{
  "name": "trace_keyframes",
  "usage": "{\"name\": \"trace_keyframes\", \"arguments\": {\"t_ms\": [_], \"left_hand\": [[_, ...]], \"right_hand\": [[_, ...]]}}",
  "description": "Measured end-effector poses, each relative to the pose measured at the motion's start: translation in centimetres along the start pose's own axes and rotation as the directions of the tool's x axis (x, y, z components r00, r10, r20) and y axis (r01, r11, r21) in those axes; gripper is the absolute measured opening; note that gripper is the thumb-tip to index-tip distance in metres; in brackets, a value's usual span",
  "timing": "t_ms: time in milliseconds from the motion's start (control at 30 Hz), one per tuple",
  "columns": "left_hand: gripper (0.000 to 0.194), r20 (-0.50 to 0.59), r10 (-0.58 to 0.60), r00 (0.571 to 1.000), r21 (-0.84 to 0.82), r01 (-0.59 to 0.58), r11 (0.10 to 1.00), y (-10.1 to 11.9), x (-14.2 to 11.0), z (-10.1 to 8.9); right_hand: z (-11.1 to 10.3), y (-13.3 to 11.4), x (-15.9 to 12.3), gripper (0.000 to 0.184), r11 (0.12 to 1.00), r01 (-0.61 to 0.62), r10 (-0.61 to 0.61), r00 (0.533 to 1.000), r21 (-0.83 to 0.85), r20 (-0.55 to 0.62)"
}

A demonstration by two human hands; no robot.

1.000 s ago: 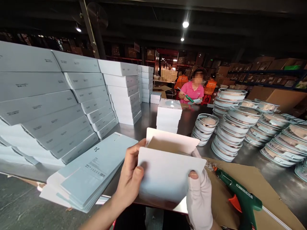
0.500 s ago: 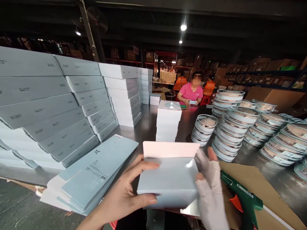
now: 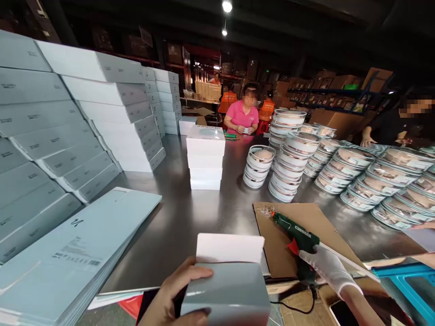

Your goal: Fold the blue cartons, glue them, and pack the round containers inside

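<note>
My left hand (image 3: 176, 296), bare, grips the left side of a pale blue carton (image 3: 226, 290) at the bottom of the view. The carton's white end flap (image 3: 230, 248) stands open, facing away from me. My right hand (image 3: 325, 267), in a white glove, has its fingers closed around the handle of a green glue gun (image 3: 295, 233). The gun lies on a brown cardboard sheet (image 3: 307, 217) with its nozzle pointing to the far left.
Flat blue cartons (image 3: 74, 253) lie stacked at the near left, with tall piles of closed boxes (image 3: 68, 136) behind. A short box stack (image 3: 205, 158) stands mid-table beside stacks of round lidded trays (image 3: 340, 167). A person in pink (image 3: 242, 118) sits opposite; another stands at right.
My right hand left the carton and moved right onto the glue gun. The carton dropped lower, now held by my left hand alone. The view swung right and down.
</note>
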State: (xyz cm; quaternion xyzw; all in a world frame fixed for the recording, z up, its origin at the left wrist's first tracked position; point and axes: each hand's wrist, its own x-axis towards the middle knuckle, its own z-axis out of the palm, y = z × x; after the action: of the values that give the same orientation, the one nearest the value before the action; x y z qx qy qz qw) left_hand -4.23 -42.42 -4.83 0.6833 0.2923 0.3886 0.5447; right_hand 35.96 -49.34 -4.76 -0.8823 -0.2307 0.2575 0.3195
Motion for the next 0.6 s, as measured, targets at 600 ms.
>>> {"name": "trace_keyframes", "arguments": {"t_ms": [600], "left_hand": [[0.045,-0.188,0.037,0.981,0.447,0.052,0.893,-1.5,-1.2,-1.4]], "right_hand": [[7.9,-1.1,-7.0,0.047,0.592,0.121,-0.739,0.476,0.797,0.477]]}}
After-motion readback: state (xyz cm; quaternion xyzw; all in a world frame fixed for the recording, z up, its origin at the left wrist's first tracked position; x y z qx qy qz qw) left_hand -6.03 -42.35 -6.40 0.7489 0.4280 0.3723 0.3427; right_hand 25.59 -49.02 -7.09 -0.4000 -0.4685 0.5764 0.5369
